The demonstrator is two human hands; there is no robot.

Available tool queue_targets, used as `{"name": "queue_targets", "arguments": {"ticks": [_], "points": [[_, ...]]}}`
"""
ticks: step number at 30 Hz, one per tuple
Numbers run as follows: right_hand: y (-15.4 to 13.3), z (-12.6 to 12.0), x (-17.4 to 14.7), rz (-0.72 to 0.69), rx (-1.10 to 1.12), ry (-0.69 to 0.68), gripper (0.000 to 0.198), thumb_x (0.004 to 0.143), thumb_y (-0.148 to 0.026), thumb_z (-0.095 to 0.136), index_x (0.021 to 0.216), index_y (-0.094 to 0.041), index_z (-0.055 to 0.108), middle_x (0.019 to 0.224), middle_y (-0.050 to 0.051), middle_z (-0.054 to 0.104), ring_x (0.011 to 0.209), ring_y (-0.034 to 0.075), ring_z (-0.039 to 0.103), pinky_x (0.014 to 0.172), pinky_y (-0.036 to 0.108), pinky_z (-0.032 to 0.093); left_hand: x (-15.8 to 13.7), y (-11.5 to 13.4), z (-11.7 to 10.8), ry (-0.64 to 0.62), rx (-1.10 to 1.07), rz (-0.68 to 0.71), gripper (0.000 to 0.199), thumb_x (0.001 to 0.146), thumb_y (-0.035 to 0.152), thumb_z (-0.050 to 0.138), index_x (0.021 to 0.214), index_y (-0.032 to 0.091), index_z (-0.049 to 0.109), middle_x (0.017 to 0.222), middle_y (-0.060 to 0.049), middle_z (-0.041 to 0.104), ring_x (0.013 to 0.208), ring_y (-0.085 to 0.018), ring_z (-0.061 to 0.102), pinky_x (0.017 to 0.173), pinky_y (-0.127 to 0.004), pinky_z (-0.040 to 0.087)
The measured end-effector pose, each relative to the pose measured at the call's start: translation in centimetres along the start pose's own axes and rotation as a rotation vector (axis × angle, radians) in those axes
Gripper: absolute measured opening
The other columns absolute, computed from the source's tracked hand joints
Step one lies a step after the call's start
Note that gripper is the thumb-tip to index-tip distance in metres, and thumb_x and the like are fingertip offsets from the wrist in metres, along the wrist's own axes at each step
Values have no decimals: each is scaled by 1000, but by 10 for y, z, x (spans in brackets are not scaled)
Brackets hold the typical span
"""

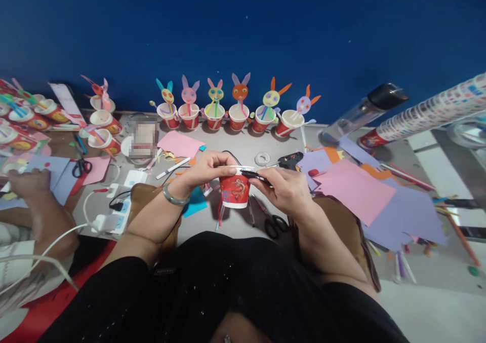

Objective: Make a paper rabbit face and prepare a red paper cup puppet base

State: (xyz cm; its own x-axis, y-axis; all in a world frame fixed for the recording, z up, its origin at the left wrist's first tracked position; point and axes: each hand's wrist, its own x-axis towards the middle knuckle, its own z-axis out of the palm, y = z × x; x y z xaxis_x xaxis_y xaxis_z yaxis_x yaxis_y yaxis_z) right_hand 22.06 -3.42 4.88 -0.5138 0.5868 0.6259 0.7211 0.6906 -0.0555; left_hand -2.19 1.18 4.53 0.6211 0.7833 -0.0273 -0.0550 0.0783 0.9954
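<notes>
Upside down, or nearly so, I cannot tell, a red paper cup (234, 191) with gold and blue print is held in front of my chest. My left hand (212, 169) grips its upper left side, thumb along the white edge. In my right hand (284, 188) is a slim black pen-like tool (250, 174), its tip against the upper right of the cup. Its exact kind is unclear. Below the cup lie black-handled scissors (276, 226) and a few thin strips. A blue paper sheet (195, 202) is beside my left wrist.
Several paper cups with rabbit-face figures (240, 115) line the wall. A black glue gun (290, 160) and tape roll (262, 158) lie behind my right hand. Pink paper (357, 191) is on the right. At left are a power strip (123, 214) and another person's hand (28, 183).
</notes>
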Motion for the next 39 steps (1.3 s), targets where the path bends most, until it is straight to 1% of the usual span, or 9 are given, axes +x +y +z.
{"name": "queue_targets", "arguments": {"ticks": [7,14,20,25,28,34,39], "points": [[1,-1,0,-25,29,-12,30,103,-41,55,86,-18,64,69,1,70,54,9,56,53,25,36,-2,-3,-3,-29,12,-17,40,81,52,78,77,14,69,62,0,60,52,-7,50,49,-19,37],[-1,-2,-1,1,53,-48,31,104,-42,54,88,-18,66,67,1,68,55,10,56,54,25,36,-1,-3,-4,-30,26,-26,42,78,56,80,76,15,68,61,0,59,50,-7,50,47,-19,38],[-2,-2,1,-17,57,-16,33,104,-41,53,85,-17,63,63,0,66,51,9,54,50,25,35,-2,-2,-5,-49,27,-27,44,79,57,79,76,15,68,60,0,60,48,-8,51,46,-19,39],[-1,-3,2,-26,68,-37,33,105,-40,52,83,-18,63,63,-1,65,51,9,52,51,25,35,-1,0,-4,-49,8,-46,46,75,58,81,74,14,67,61,0,59,51,-8,51,48,-18,40],[-1,-3,1,-33,69,-40,34,105,-41,52,83,-18,63,62,0,65,50,9,52,51,25,34,0,0,-4,-74,-10,-60,47,75,58,82,73,14,67,61,0,60,52,-8,52,49,-19,41],[-1,-3,1,-36,53,-55,36,105,-42,50,81,-19,64,62,0,65,51,9,53,52,25,35,2,2,-3,-89,-35,-74,50,71,60,84,68,14,65,58,1,57,50,-7,48,47,-19,36],[0,-4,3,-71,72,-24,32,103,-40,55,82,-17,64,62,0,65,51,9,54,52,24,36,2,5,-2,-117,-37,-81,48,72,58,83,67,15,63,55,2,54,48,-7,45,46,-19,34]]}}
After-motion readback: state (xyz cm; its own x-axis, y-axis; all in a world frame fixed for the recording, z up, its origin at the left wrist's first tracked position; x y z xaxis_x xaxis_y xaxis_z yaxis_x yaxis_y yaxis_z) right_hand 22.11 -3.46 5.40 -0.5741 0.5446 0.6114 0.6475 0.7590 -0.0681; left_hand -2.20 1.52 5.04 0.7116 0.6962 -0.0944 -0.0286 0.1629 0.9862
